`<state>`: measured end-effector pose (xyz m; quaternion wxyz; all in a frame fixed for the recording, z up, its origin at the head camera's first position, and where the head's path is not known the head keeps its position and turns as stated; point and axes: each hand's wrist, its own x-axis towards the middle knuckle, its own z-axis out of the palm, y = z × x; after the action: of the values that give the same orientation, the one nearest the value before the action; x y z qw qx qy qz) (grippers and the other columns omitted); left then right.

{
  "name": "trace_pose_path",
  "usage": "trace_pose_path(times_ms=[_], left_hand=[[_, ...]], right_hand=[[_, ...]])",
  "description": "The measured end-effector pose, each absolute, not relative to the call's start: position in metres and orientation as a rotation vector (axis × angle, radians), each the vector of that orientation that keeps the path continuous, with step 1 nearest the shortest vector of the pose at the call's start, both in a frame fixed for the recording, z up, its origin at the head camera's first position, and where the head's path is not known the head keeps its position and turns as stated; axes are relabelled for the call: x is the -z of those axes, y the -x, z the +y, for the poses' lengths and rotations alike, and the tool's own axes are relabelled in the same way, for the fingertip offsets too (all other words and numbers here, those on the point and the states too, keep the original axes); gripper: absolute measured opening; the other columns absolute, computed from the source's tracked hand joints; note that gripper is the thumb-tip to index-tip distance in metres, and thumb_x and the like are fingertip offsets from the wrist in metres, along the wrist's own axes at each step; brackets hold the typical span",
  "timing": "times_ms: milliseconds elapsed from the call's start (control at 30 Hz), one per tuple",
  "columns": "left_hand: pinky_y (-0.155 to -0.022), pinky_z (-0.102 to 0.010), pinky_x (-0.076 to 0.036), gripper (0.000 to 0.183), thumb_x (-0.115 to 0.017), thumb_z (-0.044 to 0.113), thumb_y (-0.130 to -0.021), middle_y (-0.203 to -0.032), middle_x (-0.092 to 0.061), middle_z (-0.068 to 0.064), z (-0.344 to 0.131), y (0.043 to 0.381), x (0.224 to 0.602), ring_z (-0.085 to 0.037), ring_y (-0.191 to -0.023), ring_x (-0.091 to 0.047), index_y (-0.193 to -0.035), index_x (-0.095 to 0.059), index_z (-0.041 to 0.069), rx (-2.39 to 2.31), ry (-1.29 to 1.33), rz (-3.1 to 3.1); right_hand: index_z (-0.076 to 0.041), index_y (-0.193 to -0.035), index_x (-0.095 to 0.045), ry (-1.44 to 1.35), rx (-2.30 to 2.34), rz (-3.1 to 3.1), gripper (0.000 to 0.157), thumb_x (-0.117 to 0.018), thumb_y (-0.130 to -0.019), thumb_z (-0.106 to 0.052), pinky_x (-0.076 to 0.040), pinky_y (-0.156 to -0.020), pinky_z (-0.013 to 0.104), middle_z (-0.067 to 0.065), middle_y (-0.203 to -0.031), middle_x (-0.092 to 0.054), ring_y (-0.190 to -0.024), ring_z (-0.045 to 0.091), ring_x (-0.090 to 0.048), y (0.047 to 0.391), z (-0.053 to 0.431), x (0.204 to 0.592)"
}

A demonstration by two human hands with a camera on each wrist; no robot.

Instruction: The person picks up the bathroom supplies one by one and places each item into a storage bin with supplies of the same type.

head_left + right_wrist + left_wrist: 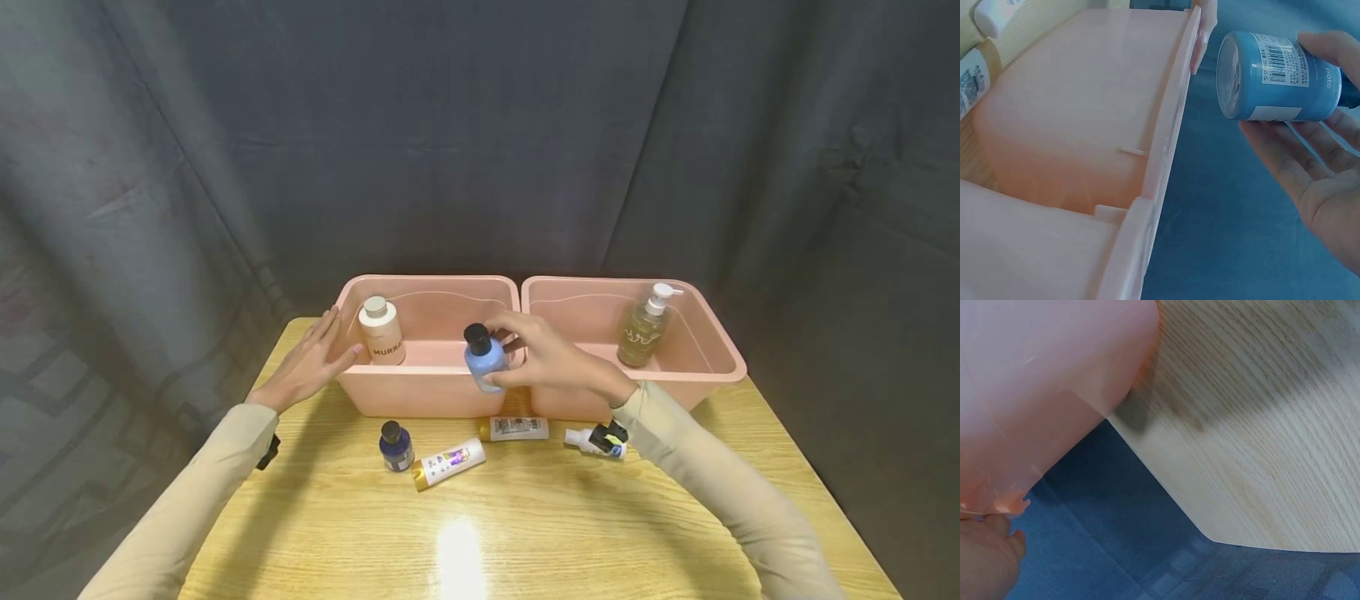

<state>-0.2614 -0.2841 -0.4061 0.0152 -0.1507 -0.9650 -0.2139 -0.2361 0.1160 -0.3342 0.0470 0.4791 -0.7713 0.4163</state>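
My right hand (553,357) holds a blue bottle (486,364) with a black cap above the front right part of the left pink bin (420,394). In the right wrist view, the thumb and fingers grip the blue bottle (1282,78) from opposite sides; its barcode label shows. My left hand (303,371), fingers mostly straight, rests on the left rim of that bin. The left wrist view catches only part of the left hand (988,559) at the bin's edge. A white bottle (384,333) with a grey cap stands inside the left bin.
A right pink bin (570,402) stands beside it, containing a pump bottle (643,333). On the wooden table (360,533) in front are a dark blue bottle (396,450), a gold-capped white tube (453,462), another tube (517,428) and a small white bottle (581,440).
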Motion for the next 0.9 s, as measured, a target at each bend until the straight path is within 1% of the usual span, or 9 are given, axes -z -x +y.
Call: trace_pose_path(times_ms=[100,233,367,467,567,667,733,867,900], left_hand=[[-0.114,-0.064,-0.011,0.085,-0.043,0.054,-0.101,-0.165,0.008,-0.008,-0.284,0.261,0.406,-0.042,-0.148,-0.001,-0.159,-0.005,0.005,0.657,0.472,-2.998],[-0.114,-0.064,-0.011,0.084,-0.045,0.051,-0.101,-0.165,0.007,-0.009,-0.284,0.261,0.405,-0.042,-0.148,-0.001,-0.159,-0.006,0.005,0.658,0.473,-2.992],[-0.114,-0.064,-0.012,0.083,-0.046,0.05,-0.101,-0.165,0.006,-0.009,-0.285,0.261,0.406,-0.042,-0.148,-0.002,-0.159,-0.006,0.006,0.657,0.482,-2.985],[-0.113,-0.065,-0.012,0.083,-0.046,0.05,-0.101,-0.165,0.006,-0.009,-0.286,0.261,0.407,-0.042,-0.148,-0.002,-0.159,-0.006,0.006,0.655,0.487,-2.983],[-0.113,-0.065,-0.012,0.083,-0.046,0.051,-0.101,-0.165,0.006,-0.009,-0.286,0.261,0.407,-0.041,-0.148,-0.002,-0.159,-0.006,0.007,0.652,0.482,-2.988],[-0.113,-0.065,-0.012,0.083,-0.045,0.052,-0.101,-0.165,0.007,-0.008,-0.286,0.261,0.406,-0.04,-0.149,-0.001,-0.159,-0.006,0.006,0.652,0.479,-2.991],[-0.113,-0.065,-0.012,0.084,-0.045,0.052,-0.101,-0.165,0.007,-0.007,-0.286,0.261,0.406,-0.04,-0.149,-0.001,-0.159,-0.006,0.006,0.652,0.476,-2.994],[-0.113,-0.065,-0.012,0.084,-0.044,0.053,-0.101,-0.165,0.008,-0.007,-0.286,0.261,0.405,-0.04,-0.149,-0.001,-0.159,-0.006,0.006,0.653,0.47,-2.998],[-0.113,-0.065,-0.012,0.084,-0.044,0.053,-0.101,-0.165,0.008,-0.007,-0.286,0.261,0.405,-0.04,-0.149,-0.001,-0.159,-0.006,0.006,0.654,0.469,-2.999]], right_hand=[[0.0,-0.124,-0.06,-1.487,-1.302,-2.332,0.056,-0.085,-0.074,-0.007,-0.058,-0.08,0.035,0.008,-0.112,-0.066,-0.1,0.023,-0.064,0.239,0.113,0.329],[0.001,-0.124,-0.06,-1.48,-1.311,-2.317,0.057,-0.086,-0.074,-0.008,-0.057,-0.08,0.039,0.01,-0.111,-0.065,-0.098,0.023,-0.065,0.243,0.109,0.324],[0.002,-0.124,-0.06,-1.448,-1.298,-2.329,0.059,-0.087,-0.073,-0.01,-0.057,-0.08,0.039,0.011,-0.111,-0.065,-0.096,0.025,-0.065,0.246,0.108,0.321],[0.002,-0.123,-0.06,-1.433,-1.298,-2.348,0.059,-0.088,-0.072,-0.011,-0.056,-0.081,0.038,0.009,-0.111,-0.064,-0.096,0.025,-0.064,0.248,0.106,0.32],[0.002,-0.123,-0.06,-1.421,-1.324,-2.366,0.059,-0.088,-0.073,-0.011,-0.056,-0.083,0.04,0.008,-0.111,-0.062,-0.098,0.028,-0.063,0.25,0.104,0.318],[0.002,-0.125,-0.059,-1.407,-1.342,-2.381,0.059,-0.087,-0.074,-0.01,-0.055,-0.086,0.041,0.009,-0.113,-0.061,-0.101,0.027,-0.062,0.253,0.103,0.316],[0.002,-0.127,-0.058,-1.399,-1.348,-2.387,0.061,-0.087,-0.074,-0.009,-0.055,-0.087,0.041,0.011,-0.115,-0.06,-0.103,0.027,-0.062,0.255,0.103,0.315],[0.001,-0.131,-0.056,-1.386,-1.372,-2.397,0.064,-0.087,-0.075,-0.009,-0.056,-0.086,0.04,0.014,-0.118,-0.059,-0.102,0.026,-0.063,0.26,0.102,0.314],[0.0,-0.132,-0.056,-1.381,-1.381,-2.399,0.065,-0.086,-0.076,-0.009,-0.056,-0.085,0.038,0.014,-0.118,-0.059,-0.102,0.027,-0.063,0.261,0.101,0.314]])
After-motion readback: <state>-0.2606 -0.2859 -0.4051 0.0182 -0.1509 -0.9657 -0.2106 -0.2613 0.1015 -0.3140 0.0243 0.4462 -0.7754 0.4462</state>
